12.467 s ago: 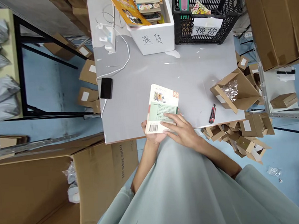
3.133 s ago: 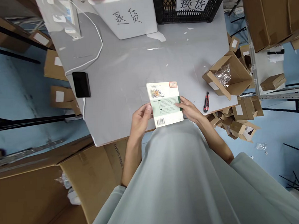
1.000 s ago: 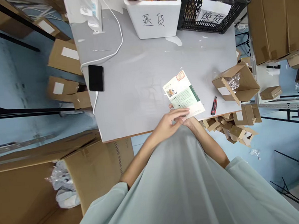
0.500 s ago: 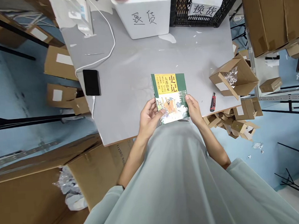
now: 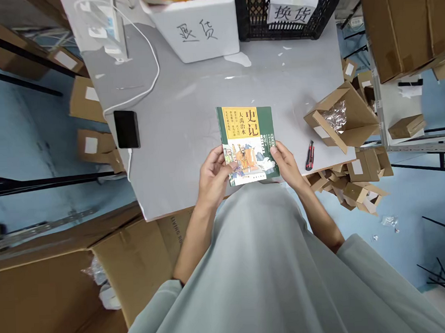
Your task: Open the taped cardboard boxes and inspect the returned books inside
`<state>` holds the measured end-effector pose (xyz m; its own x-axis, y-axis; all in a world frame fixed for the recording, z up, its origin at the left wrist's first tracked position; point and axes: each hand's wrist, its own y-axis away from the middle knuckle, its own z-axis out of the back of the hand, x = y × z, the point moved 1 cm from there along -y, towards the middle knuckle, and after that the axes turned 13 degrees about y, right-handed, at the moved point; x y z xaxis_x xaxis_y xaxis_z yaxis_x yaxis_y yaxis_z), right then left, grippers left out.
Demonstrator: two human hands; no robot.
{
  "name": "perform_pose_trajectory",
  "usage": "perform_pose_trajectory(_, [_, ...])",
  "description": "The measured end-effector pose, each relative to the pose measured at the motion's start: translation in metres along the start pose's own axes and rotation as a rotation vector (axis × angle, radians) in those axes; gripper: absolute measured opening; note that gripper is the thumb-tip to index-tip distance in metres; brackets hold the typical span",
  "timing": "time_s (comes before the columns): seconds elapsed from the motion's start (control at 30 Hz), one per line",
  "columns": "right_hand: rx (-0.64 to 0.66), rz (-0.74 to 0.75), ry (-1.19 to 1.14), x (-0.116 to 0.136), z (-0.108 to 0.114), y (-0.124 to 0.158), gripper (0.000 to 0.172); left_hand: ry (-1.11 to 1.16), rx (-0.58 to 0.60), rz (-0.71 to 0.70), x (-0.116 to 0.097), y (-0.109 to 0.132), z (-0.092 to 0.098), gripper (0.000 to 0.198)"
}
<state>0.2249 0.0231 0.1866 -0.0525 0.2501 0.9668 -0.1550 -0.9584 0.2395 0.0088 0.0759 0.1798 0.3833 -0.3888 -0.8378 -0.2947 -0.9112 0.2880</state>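
Between both hands I hold a thin paperback book (image 5: 247,140), its cover green, yellow and white with Chinese characters and painted figures, facing up toward me. My left hand (image 5: 214,174) grips its lower left edge, thumb on the cover and fingers curled behind. On the right edge, my right hand (image 5: 285,162) is closed with its thumb on the front; its other fingers are partly hidden behind the book. A red and black box cutter (image 5: 310,155) lies on the grey table (image 5: 182,119) to the right of my right hand.
An open cardboard box (image 5: 357,117) with plastic wrap sits at the table's right edge. A white bin (image 5: 208,38) and a black crate (image 5: 293,31) stand at the back. Left are a phone (image 5: 127,129) on a cable and a power strip (image 5: 113,33). Cardboard boxes (image 5: 358,189) lie on the floor.
The book now appears slightly larger and a little further left, with both hands still on it. The whole view has shifted slightly, moving the table's things left.
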Motion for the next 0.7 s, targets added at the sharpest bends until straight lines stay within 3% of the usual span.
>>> perform_pose_trajectory(0.07, [0.119, -0.081, -0.062, -0.005, 0.013, -0.002, 0.053, 0.022, -0.027, 0.044, 0.006, -0.005, -0.009, 0.06])
perform_pose_trajectory(0.17, [0.292, -0.173, -0.16, -0.011, 0.032, -0.005, 0.067, 0.098, -0.088, 0.119, 0.016, -0.011, -0.023, 0.069])
perform_pose_trajectory(0.23, [0.331, -0.188, -0.241, -0.013, 0.043, -0.01, 0.071, 0.148, -0.119, 0.168, 0.022, -0.016, -0.031, 0.074])
perform_pose_trajectory(0.37, [0.332, -0.185, -0.29, -0.019, 0.057, -0.028, 0.06, 0.16, -0.138, 0.193, 0.02, -0.03, -0.041, 0.071])
perform_pose_trajectory(0.43, [0.326, -0.166, -0.27, -0.019, 0.06, -0.042, 0.05, 0.1, -0.129, 0.214, 0.011, -0.037, -0.043, 0.067])
perform_pose_trajectory(0.53, [0.301, -0.132, -0.232, -0.012, 0.058, -0.074, 0.053, -0.004, -0.123, 0.242, -0.01, -0.051, -0.041, 0.077])
perform_pose_trajectory(0.6, [0.277, -0.08, -0.204, -0.001, 0.052, -0.105, 0.06, -0.035, -0.121, 0.164, -0.029, -0.068, -0.039, 0.082])
perform_pose_trajectory(0.7, [0.238, 0.043, -0.18, 0.03, 0.037, -0.167, 0.061, -0.038, -0.092, -0.067, -0.066, -0.11, -0.038, 0.072])
